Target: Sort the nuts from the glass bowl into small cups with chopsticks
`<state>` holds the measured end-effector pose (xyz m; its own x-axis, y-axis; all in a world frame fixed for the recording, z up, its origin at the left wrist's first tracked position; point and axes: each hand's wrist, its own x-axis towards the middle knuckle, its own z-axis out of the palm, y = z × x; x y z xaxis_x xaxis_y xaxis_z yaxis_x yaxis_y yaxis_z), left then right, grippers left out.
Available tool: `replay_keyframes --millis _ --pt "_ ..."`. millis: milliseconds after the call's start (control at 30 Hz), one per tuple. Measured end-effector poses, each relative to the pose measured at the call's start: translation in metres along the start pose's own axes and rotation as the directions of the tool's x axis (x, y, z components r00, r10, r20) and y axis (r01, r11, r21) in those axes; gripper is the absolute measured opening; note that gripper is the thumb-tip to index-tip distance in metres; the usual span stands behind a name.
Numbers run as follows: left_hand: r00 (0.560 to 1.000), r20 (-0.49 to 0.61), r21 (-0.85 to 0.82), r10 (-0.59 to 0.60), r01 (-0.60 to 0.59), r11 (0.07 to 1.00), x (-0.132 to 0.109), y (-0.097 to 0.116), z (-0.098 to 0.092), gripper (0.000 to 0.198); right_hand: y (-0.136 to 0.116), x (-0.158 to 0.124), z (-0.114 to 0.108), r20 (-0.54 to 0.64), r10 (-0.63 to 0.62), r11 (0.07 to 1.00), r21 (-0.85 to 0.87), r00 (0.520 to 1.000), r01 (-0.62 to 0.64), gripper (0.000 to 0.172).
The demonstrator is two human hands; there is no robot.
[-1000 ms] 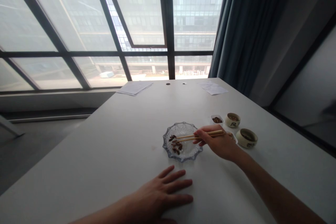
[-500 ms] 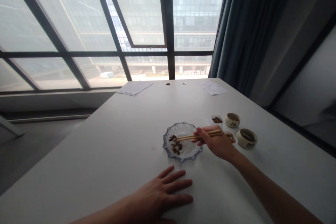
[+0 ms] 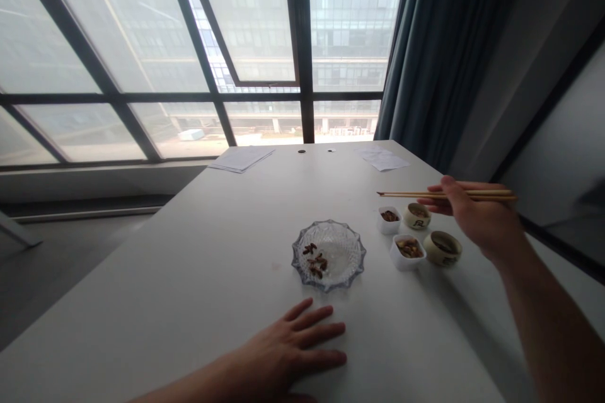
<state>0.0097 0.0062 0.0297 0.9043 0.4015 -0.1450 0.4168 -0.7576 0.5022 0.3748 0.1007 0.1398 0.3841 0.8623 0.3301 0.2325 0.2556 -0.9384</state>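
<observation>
My right hand [image 3: 477,211] grips a pair of wooden chopsticks [image 3: 425,195], raised above the small containers on the right. Their tips hang just over a white square cup [image 3: 389,227] of brown pieces; whether a small dark bit is between them I cannot tell for sure. Nearer me stands another white cup [image 3: 407,261] with tan pieces. A clear glass dish [image 3: 345,258] with a scalloped rim holds several brown pieces [image 3: 317,264] on its left side. Below the dish my left hand [image 3: 302,346] lies on the table with fingers spread, holding nothing.
Two round cream bowls [image 3: 443,256] [image 3: 418,223] stand beside the white cups. On the far part of the white table [image 3: 189,289] lie papers at left [image 3: 242,158] and right [image 3: 382,158]. Windows and a dark curtain [image 3: 435,56] are behind.
My right hand has moved right and up with the chopsticks, away from the glass dish to above the cups. The white cups are uncovered to view. My left hand stays in place.
</observation>
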Motion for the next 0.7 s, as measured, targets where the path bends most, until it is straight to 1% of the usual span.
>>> replay_keyframes --millis 67,133,267,367,533,633,700 --pt "1.000 -0.003 0.002 0.002 -0.002 1.000 0.000 -0.001 0.001 0.071 0.001 0.005 -0.005 -0.042 0.001 1.000 -0.001 0.999 -0.002 0.023" --pt "1.000 -0.010 0.003 0.010 -0.010 1.000 0.000 -0.001 0.002 0.069 0.003 0.008 -0.007 -0.057 0.016 1.000 -0.016 0.998 -0.017 0.023" --pt "1.000 0.014 0.015 0.003 -0.003 1.000 -0.001 -0.001 0.001 0.070 0.007 0.011 -0.007 -0.050 0.058 0.995 -0.073 0.997 -0.062 0.022" --pt "1.000 0.015 0.003 -0.009 0.009 1.000 -0.001 0.001 -0.001 0.070 0.012 0.013 -0.008 -0.028 0.084 0.993 -0.081 0.996 -0.086 0.023" --pt "1.000 -0.003 -0.001 -0.001 0.001 1.000 0.000 0.001 0.000 0.072 0.017 0.014 -0.010 -0.001 0.029 0.996 -0.088 1.000 -0.029 0.023" --pt "1.000 -0.017 0.009 0.001 -0.001 1.000 0.000 0.000 0.002 0.073 0.013 0.009 -0.007 0.024 -0.015 0.997 -0.077 1.000 0.017 0.026" --pt "1.000 -0.024 0.019 0.004 -0.004 1.000 0.000 -0.001 0.003 0.074 0.008 0.004 -0.003 0.048 -0.023 0.998 -0.050 0.999 0.026 0.028"
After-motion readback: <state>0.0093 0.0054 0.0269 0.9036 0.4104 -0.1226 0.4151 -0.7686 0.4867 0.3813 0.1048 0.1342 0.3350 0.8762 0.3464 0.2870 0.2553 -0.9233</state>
